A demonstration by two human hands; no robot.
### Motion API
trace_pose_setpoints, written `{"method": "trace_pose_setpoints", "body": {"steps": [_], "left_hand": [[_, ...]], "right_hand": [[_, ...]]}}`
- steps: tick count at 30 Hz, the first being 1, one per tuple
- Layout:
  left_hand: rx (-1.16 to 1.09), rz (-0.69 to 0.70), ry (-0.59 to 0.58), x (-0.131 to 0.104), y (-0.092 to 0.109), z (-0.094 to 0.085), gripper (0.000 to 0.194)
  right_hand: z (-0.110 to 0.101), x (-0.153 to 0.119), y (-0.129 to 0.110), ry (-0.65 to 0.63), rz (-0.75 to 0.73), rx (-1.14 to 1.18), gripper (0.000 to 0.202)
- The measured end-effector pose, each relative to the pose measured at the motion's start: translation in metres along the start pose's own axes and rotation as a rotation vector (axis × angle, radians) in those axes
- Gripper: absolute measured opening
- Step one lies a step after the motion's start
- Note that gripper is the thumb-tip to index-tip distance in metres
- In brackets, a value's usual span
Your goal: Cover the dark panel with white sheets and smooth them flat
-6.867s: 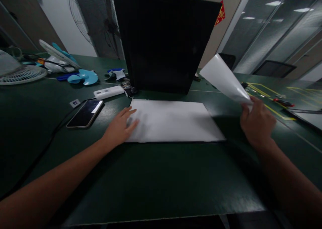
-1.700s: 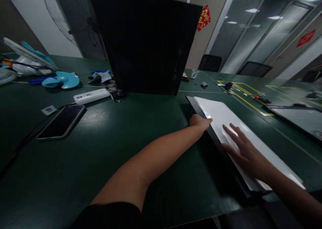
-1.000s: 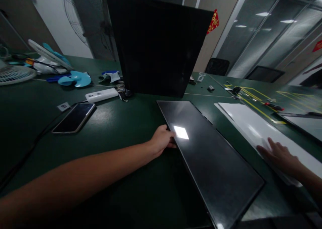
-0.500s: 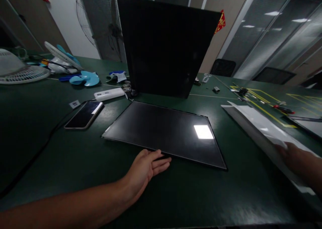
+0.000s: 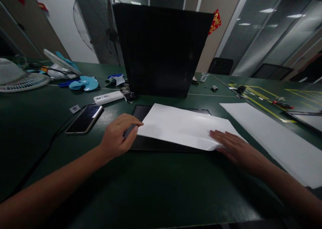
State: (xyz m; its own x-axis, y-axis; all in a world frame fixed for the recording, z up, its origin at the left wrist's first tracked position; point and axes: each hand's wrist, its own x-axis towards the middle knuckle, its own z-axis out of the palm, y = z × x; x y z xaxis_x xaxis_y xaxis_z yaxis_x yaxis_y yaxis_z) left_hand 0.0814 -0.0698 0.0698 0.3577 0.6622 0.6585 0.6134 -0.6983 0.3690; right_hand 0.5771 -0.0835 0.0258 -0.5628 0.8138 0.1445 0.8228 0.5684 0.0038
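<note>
A white sheet [image 5: 183,125] lies over the dark flat panel [image 5: 161,144], whose back and front edges show around it. My left hand [image 5: 120,135] pinches the sheet's left corner between thumb and fingers. On the right part of the sheet rests my right hand [image 5: 231,146], palm down, with its fingers extended near the front edge. More white sheet material [image 5: 274,138] lies on the green table to the right. Behind the panel stands a large black screen-like board [image 5: 163,51], upright.
To the left are a phone [image 5: 85,119], a white power bank [image 5: 108,97], a cable, a blue fan blade [image 5: 84,83] and a white fan grille [image 5: 27,82]. A red-handled tool [image 5: 283,104] lies at the right. A person is partly visible at the far right edge.
A white sheet has come from the right onto the panel. My left hand has moved up and left and taken its corner; my right hand has moved left onto the sheet.
</note>
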Motion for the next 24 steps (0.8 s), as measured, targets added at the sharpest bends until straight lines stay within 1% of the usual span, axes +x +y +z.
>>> {"method": "trace_pose_setpoints", "body": {"steps": [1,2,4,6,7,8,10,12,14,16,17,19,20,21,22,23,24], "left_hand": [[0.084,-0.006,-0.076,-0.003,-0.013,-0.002,0.031],[0.151,-0.039,-0.182,-0.006,-0.026,-0.003,0.037],[0.23,-0.117,-0.43,-0.012,-0.046,-0.003,0.05],[0.247,-0.164,-0.638,-0.017,-0.06,-0.003,0.061],[0.248,-0.181,-0.703,-0.018,-0.064,-0.003,0.064],[0.251,-0.195,-0.742,-0.019,-0.067,-0.003,0.066],[0.269,-0.222,-0.764,-0.019,-0.071,-0.003,0.069],[0.288,-0.237,-0.767,-0.019,-0.072,-0.004,0.071],[0.302,-0.245,-0.77,-0.019,-0.072,-0.005,0.073],[0.31,-0.25,-0.767,-0.019,-0.071,-0.006,0.075],[0.312,-0.251,-0.767,-0.018,-0.07,-0.007,0.076],[0.318,-0.253,-0.78,-0.018,-0.067,-0.008,0.077],[0.321,-0.255,-0.791,-0.017,-0.066,-0.008,0.079],[0.323,-0.255,-0.803,-0.016,-0.065,-0.009,0.083],[0.324,-0.25,-0.812,-0.016,-0.064,-0.01,0.087],[0.322,-0.242,-0.821,-0.016,-0.063,-0.011,0.092],[0.317,-0.232,-0.829,-0.015,-0.063,-0.012,0.096]], "right_hand": [[0.003,0.008,-0.002,-0.052,-0.031,0.035,0.059],[0.006,0.015,-0.003,-0.098,-0.056,0.068,0.06],[0.007,0.028,-0.004,-0.171,-0.094,0.128,0.064],[0.006,0.036,-0.007,-0.207,-0.111,0.175,0.069],[0.006,0.039,-0.009,-0.215,-0.118,0.191,0.07],[0.005,0.041,-0.01,-0.222,-0.126,0.205,0.071],[0.005,0.043,-0.01,-0.224,-0.132,0.222,0.071],[0.006,0.043,0.0,-0.189,-0.088,0.189,0.068],[0.007,0.039,0.023,-0.106,0.052,0.085,0.066],[0.007,0.029,0.06,-0.021,0.281,-0.066,0.069],[0.007,0.021,0.081,-0.005,0.416,-0.141,0.074],[0.009,0.001,0.122,-0.022,0.733,-0.253,0.087],[0.01,-0.011,0.141,-0.039,0.888,-0.271,0.094],[0.012,-0.022,0.156,-0.063,1.013,-0.255,0.1],[0.015,-0.033,0.169,-0.088,1.115,-0.219,0.104],[0.018,-0.042,0.178,-0.108,1.177,-0.175,0.104],[0.021,-0.05,0.184,-0.119,1.175,-0.132,0.101]]}}
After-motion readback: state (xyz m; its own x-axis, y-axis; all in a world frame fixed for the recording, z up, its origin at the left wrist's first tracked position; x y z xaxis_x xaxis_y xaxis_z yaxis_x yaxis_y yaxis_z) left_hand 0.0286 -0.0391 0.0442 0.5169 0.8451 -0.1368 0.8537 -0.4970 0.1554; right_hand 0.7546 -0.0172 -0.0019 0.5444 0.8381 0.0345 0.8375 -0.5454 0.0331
